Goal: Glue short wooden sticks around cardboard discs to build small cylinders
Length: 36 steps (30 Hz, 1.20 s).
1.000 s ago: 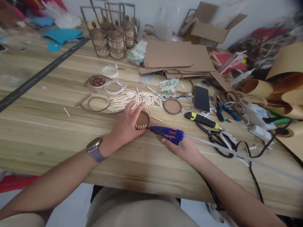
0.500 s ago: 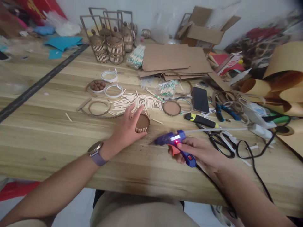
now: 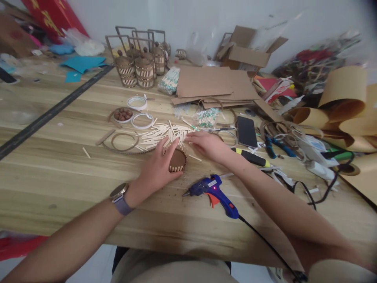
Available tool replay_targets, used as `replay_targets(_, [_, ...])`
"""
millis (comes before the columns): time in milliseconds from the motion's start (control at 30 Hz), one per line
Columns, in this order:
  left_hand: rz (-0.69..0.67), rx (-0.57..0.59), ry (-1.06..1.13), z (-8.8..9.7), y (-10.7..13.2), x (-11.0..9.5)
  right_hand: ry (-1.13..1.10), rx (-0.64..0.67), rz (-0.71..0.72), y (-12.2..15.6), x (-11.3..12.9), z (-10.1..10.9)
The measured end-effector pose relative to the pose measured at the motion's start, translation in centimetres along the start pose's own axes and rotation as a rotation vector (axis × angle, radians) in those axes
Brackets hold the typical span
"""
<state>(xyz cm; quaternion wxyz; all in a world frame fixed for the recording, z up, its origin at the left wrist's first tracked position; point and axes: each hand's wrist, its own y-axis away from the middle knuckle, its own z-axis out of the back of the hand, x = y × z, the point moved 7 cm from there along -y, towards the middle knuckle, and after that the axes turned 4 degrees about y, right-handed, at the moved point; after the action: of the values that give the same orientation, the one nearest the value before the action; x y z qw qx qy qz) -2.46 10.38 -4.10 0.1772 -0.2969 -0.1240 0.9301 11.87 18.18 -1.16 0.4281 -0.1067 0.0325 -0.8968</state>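
Observation:
My left hand (image 3: 157,165) curves round a small round cardboard base (image 3: 178,159), thumb at its near edge and fingers at the far side. Short wooden sticks stand upright along the base's rim. My right hand (image 3: 206,144) reaches over the right end of a heap of loose wooden sticks (image 3: 157,133), fingers stretched toward it; no stick shows in its grasp. Below the right forearm lies a blue glue gun (image 3: 213,192) with an orange trigger, a lit red light and its nozzle pointing left.
Behind are stacked cardboard sheets (image 3: 203,82), lidded stick-sided containers (image 3: 144,74) and tape rolls (image 3: 142,120). On the right lie a phone (image 3: 246,131), a yellow-black cutter (image 3: 253,158) and blue-handled pliers (image 3: 282,147). The glue gun's cord (image 3: 265,237) runs off the near edge.
My right hand has let go of the glue gun, which now lies on the table, and has moved up and left to the stick heap. My left hand stays at the round base.

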Motion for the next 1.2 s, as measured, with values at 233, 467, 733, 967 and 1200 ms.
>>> replay_targets(233, [0.004,0.008,0.031,0.0,0.1,0.0,0.130,0.126,0.069,-2.7,-0.1,-1.8])
replay_targets(467, [0.013,0.032,0.030,-0.2,0.1,0.1,0.174,0.136,0.047,0.6,-1.1,-1.3])
replay_targets(733, [-0.001,0.006,0.004,0.0,0.0,0.0,-0.305,-0.189,-0.105,3.8,-0.8,1.4])
replay_targets(967, [-0.025,0.006,0.019,0.0,0.1,0.0,-0.713,-0.027,-0.330,4.7,1.7,-0.1])
replay_targets(1200, [-0.034,0.005,0.022,0.0,0.0,0.0,-0.556,-0.029,-0.193,3.7,4.6,-0.3])
